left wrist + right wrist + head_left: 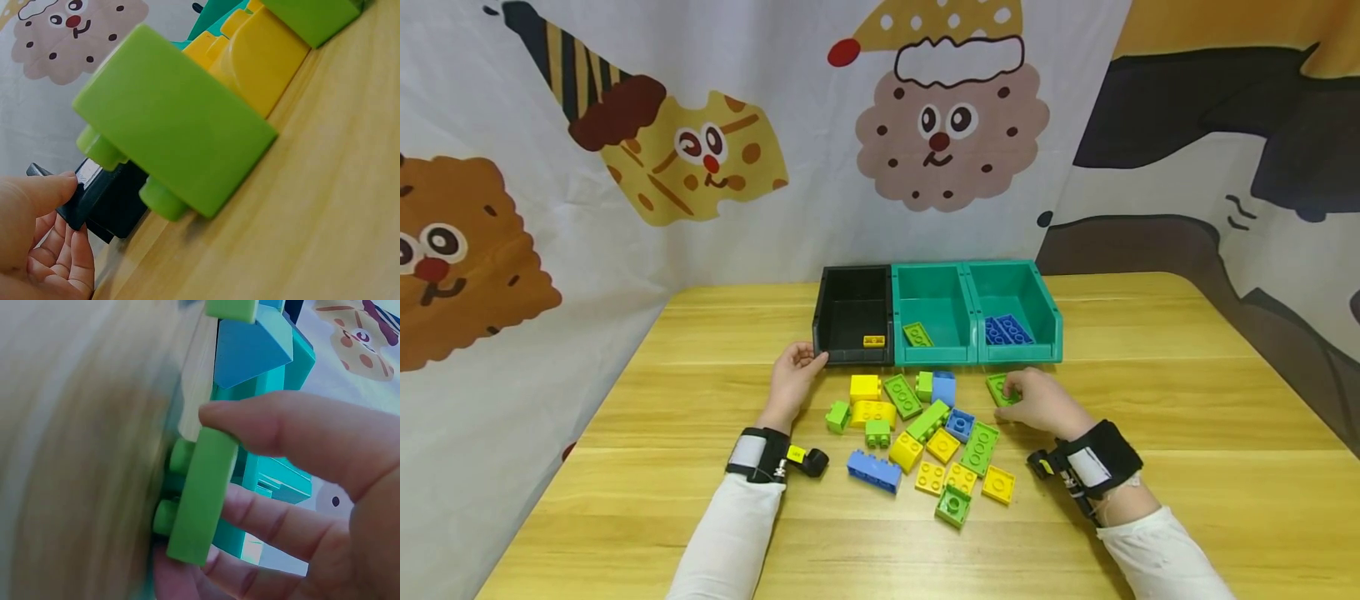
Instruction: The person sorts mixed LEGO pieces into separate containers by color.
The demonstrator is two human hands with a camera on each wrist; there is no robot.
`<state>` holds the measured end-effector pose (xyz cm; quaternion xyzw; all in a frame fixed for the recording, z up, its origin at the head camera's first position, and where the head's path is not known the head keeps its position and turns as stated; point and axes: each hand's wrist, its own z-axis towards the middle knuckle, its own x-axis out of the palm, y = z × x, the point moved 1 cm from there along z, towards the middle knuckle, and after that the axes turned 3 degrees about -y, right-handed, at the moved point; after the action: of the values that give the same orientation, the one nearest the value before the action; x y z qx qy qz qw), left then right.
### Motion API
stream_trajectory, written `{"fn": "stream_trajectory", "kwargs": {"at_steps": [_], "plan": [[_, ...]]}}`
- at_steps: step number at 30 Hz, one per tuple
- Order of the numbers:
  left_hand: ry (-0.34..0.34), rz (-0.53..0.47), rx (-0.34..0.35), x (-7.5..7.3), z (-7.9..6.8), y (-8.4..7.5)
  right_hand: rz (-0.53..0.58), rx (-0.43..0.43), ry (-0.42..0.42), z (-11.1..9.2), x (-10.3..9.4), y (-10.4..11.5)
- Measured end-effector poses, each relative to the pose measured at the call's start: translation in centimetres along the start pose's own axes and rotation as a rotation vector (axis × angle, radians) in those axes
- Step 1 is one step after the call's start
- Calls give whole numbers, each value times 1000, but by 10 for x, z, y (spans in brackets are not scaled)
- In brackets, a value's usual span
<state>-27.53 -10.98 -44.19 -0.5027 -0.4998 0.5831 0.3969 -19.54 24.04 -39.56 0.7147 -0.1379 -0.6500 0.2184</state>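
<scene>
My left hand (791,385) grips the front left corner of the black bin (853,357). In the left wrist view, its thumb lies on the black rim (81,194) with the fingers curled below. To the right of the brick pile, my right hand (1043,403) pinches a flat green building brick (997,388). The right wrist view shows that green brick (203,497) between thumb and fingers, its studs turned toward the tabletop. A small green brick (838,416) lies nearest my left hand. A blue brick (943,387) stands left of the right hand.
Two teal bins (934,356) adjoin the black one, holding a green brick (917,335) and blue bricks (1008,330). A yellow brick (874,342) lies in the black bin. Several loose bricks, including a long blue one (874,471), cover the table's middle. Behind hangs a printed cloth (820,242).
</scene>
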Motion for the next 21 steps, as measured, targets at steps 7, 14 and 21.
{"fn": "stream_trajectory", "kwargs": {"at_steps": [7,14,21], "plan": [[2,18,-8,-1,0,-1,-24,-24,11,-1,-1,0],[9,16,-20,-1,-1,1,-20,-29,23,-2,-1,-1],[12,2,-18,-1,0,0,-23,-39,9,-2,-2,-1]]}}
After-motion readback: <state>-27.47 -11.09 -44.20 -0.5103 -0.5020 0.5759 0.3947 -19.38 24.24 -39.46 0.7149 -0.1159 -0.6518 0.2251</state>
